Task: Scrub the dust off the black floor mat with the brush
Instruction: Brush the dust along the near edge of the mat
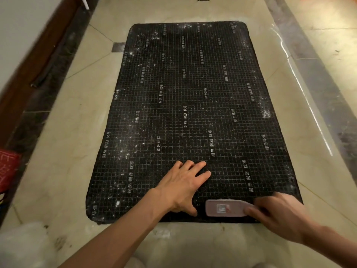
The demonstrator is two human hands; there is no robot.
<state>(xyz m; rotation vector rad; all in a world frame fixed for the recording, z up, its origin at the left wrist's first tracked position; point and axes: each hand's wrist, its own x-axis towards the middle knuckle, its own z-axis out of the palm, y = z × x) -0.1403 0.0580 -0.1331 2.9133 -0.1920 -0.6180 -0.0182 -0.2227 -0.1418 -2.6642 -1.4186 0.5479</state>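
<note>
With the left hand pressing flat, fingers spread, on the black floor mat and the right hand gripping the brush at its near edge, hard strokes may scatter dust onto the tiles.

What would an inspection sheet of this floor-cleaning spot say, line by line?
Surface: beige tiled floor with dark border strips.
Job's things: black floor mat, white dust mostly along its left side and far edge; brush lying on its near edge.
Clutter: red item at left; clear plastic sheet at right.
Hands: left hand pressed flat on mat; right hand grips brush handle.
Cables: nothing seen.
Surroundings: brown skirting, white wall.
</note>
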